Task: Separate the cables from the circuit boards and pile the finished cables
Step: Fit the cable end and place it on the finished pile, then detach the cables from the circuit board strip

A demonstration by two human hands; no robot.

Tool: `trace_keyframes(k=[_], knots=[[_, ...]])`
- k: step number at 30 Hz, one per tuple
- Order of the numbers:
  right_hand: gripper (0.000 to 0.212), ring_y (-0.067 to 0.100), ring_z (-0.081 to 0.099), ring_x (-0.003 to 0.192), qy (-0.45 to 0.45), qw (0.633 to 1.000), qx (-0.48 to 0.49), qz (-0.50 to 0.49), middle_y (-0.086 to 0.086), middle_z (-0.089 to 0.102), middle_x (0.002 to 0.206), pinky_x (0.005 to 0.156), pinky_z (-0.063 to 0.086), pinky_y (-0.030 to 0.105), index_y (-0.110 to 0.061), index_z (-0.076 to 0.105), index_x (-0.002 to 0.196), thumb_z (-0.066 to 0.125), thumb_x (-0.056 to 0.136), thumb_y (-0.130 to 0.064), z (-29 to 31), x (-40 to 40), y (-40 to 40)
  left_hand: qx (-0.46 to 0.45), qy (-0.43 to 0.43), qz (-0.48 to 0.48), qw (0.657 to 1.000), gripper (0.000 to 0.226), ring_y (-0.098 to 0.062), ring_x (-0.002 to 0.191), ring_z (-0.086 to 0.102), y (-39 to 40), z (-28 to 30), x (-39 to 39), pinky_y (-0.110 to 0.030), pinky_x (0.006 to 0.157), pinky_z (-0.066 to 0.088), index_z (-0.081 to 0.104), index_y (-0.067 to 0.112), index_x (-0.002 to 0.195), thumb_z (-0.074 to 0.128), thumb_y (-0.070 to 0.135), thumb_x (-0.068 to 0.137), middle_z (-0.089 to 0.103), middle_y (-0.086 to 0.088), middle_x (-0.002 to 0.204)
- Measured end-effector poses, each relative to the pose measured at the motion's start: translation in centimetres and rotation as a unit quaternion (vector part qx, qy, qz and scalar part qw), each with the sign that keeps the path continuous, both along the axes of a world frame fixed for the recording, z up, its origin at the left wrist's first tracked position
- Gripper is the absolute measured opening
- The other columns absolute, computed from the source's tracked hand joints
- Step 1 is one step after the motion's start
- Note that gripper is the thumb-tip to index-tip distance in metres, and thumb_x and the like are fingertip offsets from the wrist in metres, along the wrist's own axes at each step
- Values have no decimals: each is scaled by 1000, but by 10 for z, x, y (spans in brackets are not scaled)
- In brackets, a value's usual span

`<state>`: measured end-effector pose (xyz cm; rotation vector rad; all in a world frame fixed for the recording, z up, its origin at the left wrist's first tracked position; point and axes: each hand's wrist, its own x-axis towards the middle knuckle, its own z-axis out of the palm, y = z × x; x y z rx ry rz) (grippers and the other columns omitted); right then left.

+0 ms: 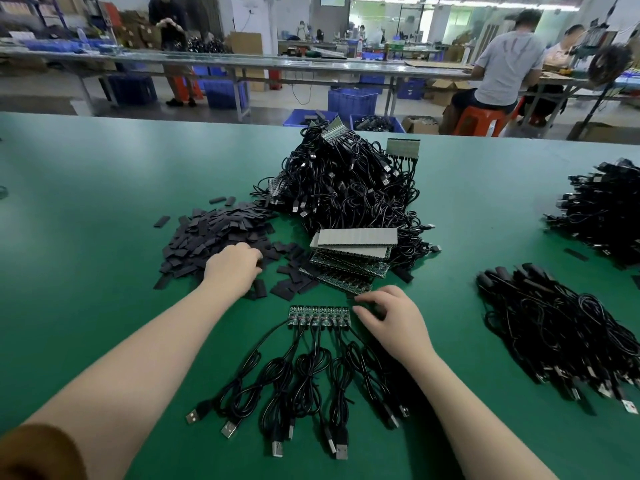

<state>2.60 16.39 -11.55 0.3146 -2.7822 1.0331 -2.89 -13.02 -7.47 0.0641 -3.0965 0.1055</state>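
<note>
The left hand (235,266) reaches forward over the near edge of a heap of small black sleeves (218,237), knuckles up and fingers curled down into the pieces; it seems to pinch one, though the fingertips are hidden under the hand, so I cannot tell for sure. The right hand (389,315) rests on the green table (104,202) with fingers loosely bent, fingertips just beside the right end of a strip of circuit boards (319,316), gripping nothing that shows.

From that strip a row of black cables (304,382) fans toward the person, each coiled once and ending in a USB plug (229,429). No writing or labels can be read anywhere.

Beyond the hands, a stack of board strips (349,261) leans against a big tangled mound of cables still joined to boards (346,181). To the right lies a pile of finished cables (561,334), well apart from the strip, with another dark pile (602,209) behind it. Across the aisle, workers sit and stand at long benches, with blue crates (351,102) on the floor.
</note>
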Motion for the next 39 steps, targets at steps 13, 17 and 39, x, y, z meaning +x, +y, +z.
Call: trace_keyframes(k=[13, 17, 39], knots=[[44, 7, 55, 99, -25, 998, 47, 21, -14, 54, 104, 80, 45, 24, -33, 72, 118, 69, 83, -60, 3, 0, -3, 74, 209, -105, 969, 23, -18, 84, 62, 16, 6, 18, -28, 63, 47, 74, 23, 106, 58, 36, 95, 68, 2, 97], [29, 15, 56, 105, -47, 997, 62, 15, -9, 53, 102, 86, 45, 27, -31, 75, 106, 71, 85, -52, 8, -1, -7, 194, 149, -207, 947, 24, -9, 82, 58, 64, 7, 43, -33, 73, 53, 69, 27, 98, 55, 44, 93, 62, 9, 91], [16, 23, 65, 99, -184, 980, 58, -53, 0, 73, 97, 84, 55, 34, -32, 75, 93, 67, 87, -45, 34, 5, -35, 290, -211, -151, 921, 47, -11, 95, 51, 105, 2, 35, -21, 79, 38, 50, 23, 124, 73, 32, 83, 48, 6, 108]])
